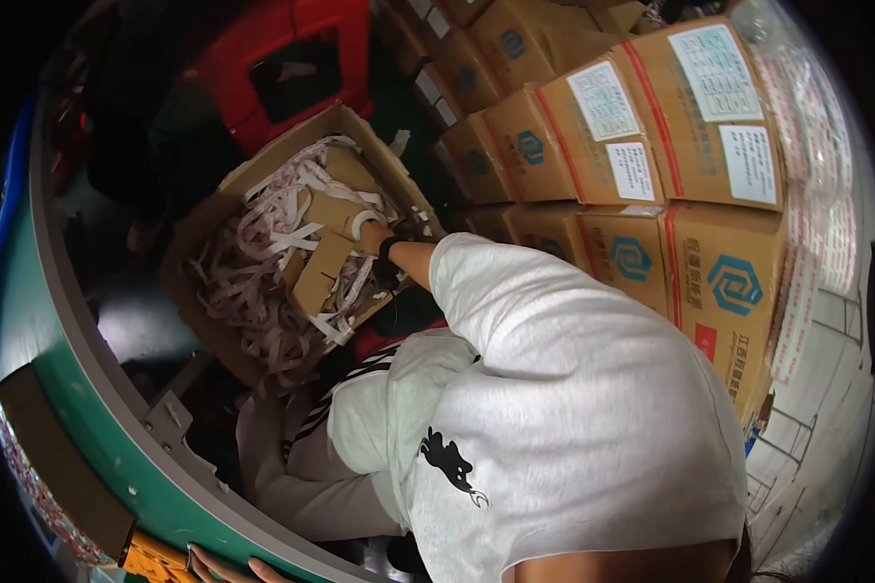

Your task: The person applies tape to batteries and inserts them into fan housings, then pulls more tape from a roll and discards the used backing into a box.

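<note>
My right hand (371, 235), with a dark band at the wrist, reaches down into an open cardboard box (391, 173). A white, rounded piece (361, 222) shows at its fingers; whether it is held or worn I cannot tell, as the fingertips are hidden. Around the hand lie tangled whitish-pink paper strips (248, 255) and several flat brown cardboard pieces (323, 270). At the lower edge, my left hand (228, 570) shows only its fingers, spread apart, beside the green table's edge and an orange plastic container (156, 561).
Stacked, labelled cartons (642, 262) with red stripes stand to the right, beside clear plastic wrapping (815, 165). A red plastic stool (311, 49) is behind the box. The green table (78, 389) curves along the left, with a brown carton (53, 457) on it.
</note>
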Demonstrator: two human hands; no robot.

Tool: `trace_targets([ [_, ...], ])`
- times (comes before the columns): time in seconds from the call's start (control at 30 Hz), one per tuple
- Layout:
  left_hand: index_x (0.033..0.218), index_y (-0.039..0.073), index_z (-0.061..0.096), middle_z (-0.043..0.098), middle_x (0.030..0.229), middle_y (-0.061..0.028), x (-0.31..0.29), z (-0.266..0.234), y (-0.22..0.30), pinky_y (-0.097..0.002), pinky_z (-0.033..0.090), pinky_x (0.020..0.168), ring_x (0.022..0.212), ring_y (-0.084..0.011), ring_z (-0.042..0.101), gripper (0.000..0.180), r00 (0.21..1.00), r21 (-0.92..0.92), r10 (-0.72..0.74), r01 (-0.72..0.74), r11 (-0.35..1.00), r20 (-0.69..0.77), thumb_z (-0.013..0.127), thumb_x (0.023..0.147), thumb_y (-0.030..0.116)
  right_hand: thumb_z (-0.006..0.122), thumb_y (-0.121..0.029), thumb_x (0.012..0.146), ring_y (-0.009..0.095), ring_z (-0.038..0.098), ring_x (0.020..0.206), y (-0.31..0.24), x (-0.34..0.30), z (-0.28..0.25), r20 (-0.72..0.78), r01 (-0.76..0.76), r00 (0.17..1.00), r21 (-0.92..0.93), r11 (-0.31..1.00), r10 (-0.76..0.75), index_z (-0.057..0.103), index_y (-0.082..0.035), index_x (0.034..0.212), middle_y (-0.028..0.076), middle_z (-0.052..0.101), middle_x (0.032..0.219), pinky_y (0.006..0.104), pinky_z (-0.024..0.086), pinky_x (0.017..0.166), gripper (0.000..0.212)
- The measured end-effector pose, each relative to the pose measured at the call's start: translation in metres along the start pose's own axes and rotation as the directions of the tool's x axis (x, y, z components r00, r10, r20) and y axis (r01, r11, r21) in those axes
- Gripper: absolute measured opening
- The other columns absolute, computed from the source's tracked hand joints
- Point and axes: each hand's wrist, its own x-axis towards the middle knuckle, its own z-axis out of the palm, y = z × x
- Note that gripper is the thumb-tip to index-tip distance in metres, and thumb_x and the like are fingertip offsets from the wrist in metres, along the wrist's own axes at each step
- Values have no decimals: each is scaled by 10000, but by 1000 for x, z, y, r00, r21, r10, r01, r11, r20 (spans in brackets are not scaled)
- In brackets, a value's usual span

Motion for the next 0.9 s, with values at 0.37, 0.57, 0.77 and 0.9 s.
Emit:
trace_targets([
  [0.37,1318,42,373,380,1314,-167,-6,9,-20,-429,297,993,1199,-320,375,513,999,-87,-33,30,996,-40,497,881,282,692,-265,726,172,567,649,-25,-27,-51,20,-65,998,545,836,64,624,26,776,115,607,755,307,436,513,303],
  [0.57,1267,-2,410,366,1303,-197,-5,18,63,-427,290,982,1184,-355,373,576,987,-418,50,-110,902,-153,570,827,335,562,-193,839,127,560,616,-119,-158,-137,253,-202,905,963,178,-342,574,52,967,165,623,986,243,435,501,277],
  [0.77,1206,-33,441,412,1252,-204,16,88,120,-384,313,964,1148,-339,406,538,999,-688,45,-42,724,-14,655,740,131,527,-159,830,121,571,666,-219,-256,-164,337,-356,542,922,152,-770,544,52,968,205,607,1030,230,446,516,253],
  [0.9,1066,-51,520,554,1010,-131,-1,90,90,-297,417,795,922,-228,538,329,969,-858,-115,249,450,221,602,771,69,540,-142,829,135,573,620,-250,-289,-162,265,-224,515,960,171,-815,532,42,979,205,621,990,208,456,516,238],
])
